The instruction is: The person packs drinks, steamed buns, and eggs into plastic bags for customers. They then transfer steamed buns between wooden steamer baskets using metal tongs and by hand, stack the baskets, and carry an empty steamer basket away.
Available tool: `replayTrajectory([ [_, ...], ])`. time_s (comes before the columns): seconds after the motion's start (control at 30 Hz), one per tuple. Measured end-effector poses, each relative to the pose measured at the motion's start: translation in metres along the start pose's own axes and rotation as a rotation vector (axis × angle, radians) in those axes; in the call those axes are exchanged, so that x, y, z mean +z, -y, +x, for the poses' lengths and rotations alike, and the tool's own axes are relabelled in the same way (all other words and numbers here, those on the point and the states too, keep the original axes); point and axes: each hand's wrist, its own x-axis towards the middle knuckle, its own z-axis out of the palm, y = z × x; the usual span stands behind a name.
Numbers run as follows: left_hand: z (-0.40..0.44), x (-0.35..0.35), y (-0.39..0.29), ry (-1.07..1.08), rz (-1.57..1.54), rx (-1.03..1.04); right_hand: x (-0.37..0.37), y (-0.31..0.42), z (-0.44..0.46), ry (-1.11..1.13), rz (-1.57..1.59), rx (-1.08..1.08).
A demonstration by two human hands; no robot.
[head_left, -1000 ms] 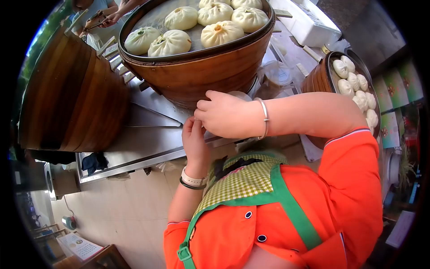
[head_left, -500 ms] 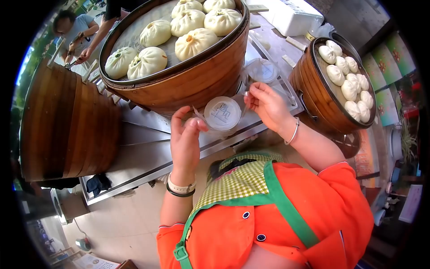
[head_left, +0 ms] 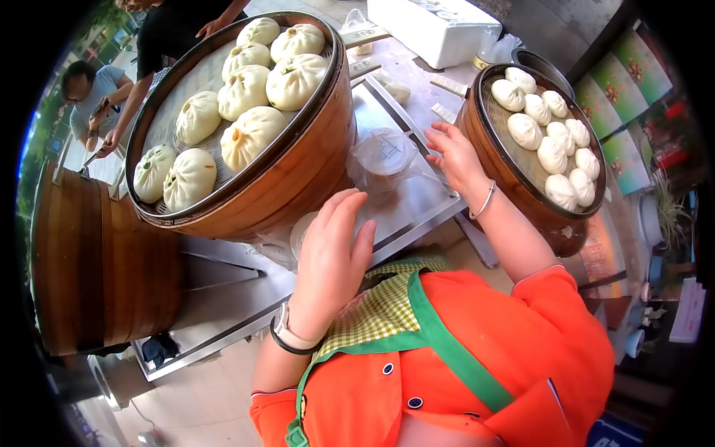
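My left hand (head_left: pixel 331 257) is open, its fingers stretched upward and the thumb apart. Behind its fingers, a round clear-lidded cup in a plastic bag (head_left: pixel 275 247) is partly hidden; I cannot tell whether they touch. A second lidded cup (head_left: pixel 386 153), with dark marks on its lid and clear plastic around it, stands on the metal tray table (head_left: pixel 417 216) between my hands. My right hand (head_left: pixel 456 165) is open and holds nothing, fingers spread just left of the smaller bamboo steamer (head_left: pixel 477 138). White buns (head_left: pixel 553 155) fill that steamer.
A large bamboo steamer (head_left: pixel 287 160) of pleated buns (head_left: pixel 244 91) stands ahead. Another tall steamer (head_left: pixel 104 261) is at left. A white foam box (head_left: pixel 432 30) sits at the back. Two people are beyond, one in a light blue shirt (head_left: pixel 89 123).
My hands have let go of the bag around the nearer cup and moved apart. That cup now sits farther left, behind my left hand. The whole view has shifted.
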Motion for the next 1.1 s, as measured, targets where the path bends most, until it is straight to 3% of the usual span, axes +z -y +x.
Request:
replayTrajectory([
  [0.03, 0.012, 0.011, 0.008, -0.011, 0.005, 0.002, 0.002, -0.016, 0.012, 0.031, 0.006, 0.094],
  [0.1, 0.031, 0.030, 0.027, 0.181, 0.243, -0.099, 0.007, -0.021, 0.016, 0.238, -0.045, 0.207],
  [0.17, 0.052, 0.037, 0.036, 0.270, 0.111, -0.173, 0.010, -0.021, 0.024, 0.210, -0.043, 0.157],
  [0.2, 0.059, 0.040, 0.039, 0.360, -0.032, -0.230, 0.010, -0.018, 0.029, 0.199, 0.034, 0.035],
  [0.27, 0.065, 0.049, 0.040, 0.319, -0.029, -0.210, 0.014, -0.001, 0.026, 0.228, 0.060, -0.230],
  [0.3, 0.067, 0.054, 0.039, 0.283, -0.033, -0.181, 0.017, 0.009, 0.023, 0.228, 0.067, -0.225],
  [0.33, 0.066, 0.059, 0.037, 0.291, -0.027, -0.188, 0.021, 0.018, 0.019, 0.345, -0.064, -0.283],
  [0.37, 0.066, 0.063, 0.034, 0.270, -0.224, -0.256, 0.023, 0.026, 0.016, 0.466, -0.198, -0.343],
  [0.4, 0.067, 0.065, 0.033, 0.239, -0.420, -0.320, 0.024, 0.036, 0.011, 0.450, -0.498, -0.433],
  [0.43, 0.063, 0.062, 0.029, 0.231, -0.413, -0.323, 0.024, 0.035, 0.009, 0.460, -0.494, -0.437],
  [0.5, 0.046, 0.051, 0.011, 0.012, -0.435, -0.341, 0.024, 0.033, 0.009, 0.345, -0.843, -0.674],
  [0.53, 0.036, 0.038, 0.000, -0.086, -0.361, -0.221, 0.023, 0.027, 0.015, 0.308, -0.910, -0.766],
  [0.6, 0.007, 0.001, -0.013, -0.271, 0.045, 0.086, 0.024, 0.027, 0.011, 0.291, -1.025, -0.799],
  [0.63, -0.012, -0.009, -0.010, -0.449, 0.177, 0.072, 0.027, 0.027, 0.009, 0.255, -1.149, -0.831],
  [0.7, -0.043, -0.019, 0.008, -0.663, 0.346, -0.166, 0.034, 0.025, 0.010, 0.250, -1.182, -0.794],
  [0.77, -0.061, -0.021, 0.030, -0.616, 0.339, -0.489, 0.039, 0.026, 0.020, 0.359, -1.350, -0.535],
  [0.8, -0.066, -0.019, 0.038, -0.566, 0.204, -0.594, 0.043, 0.028, 0.017, 0.286, -1.235, -0.584],
  [0.87, -0.069, -0.006, 0.059, -0.591, 0.009, -0.558, 0.041, 0.019, 0.025, 0.212, -0.957, -0.792],
  [0.9, -0.069, -0.001, 0.065, -0.616, -0.142, -0.542, 0.038, 0.016, 0.033, 0.230, -0.960, -0.801],
  [0.97, -0.062, 0.006, 0.055, -0.641, -0.286, -0.477, 0.039, 0.026, 0.034, 0.487, -0.167, -0.197],
  [1.03, -0.050, 0.015, 0.038, -0.644, -0.436, -0.410, 0.041, 0.037, 0.026, 0.511, -0.074, -0.093],
  [1.1, -0.036, 0.027, 0.027, -0.445, 0.060, -0.284, 0.045, 0.040, 0.022, 0.585, 0.056, -0.004],
])
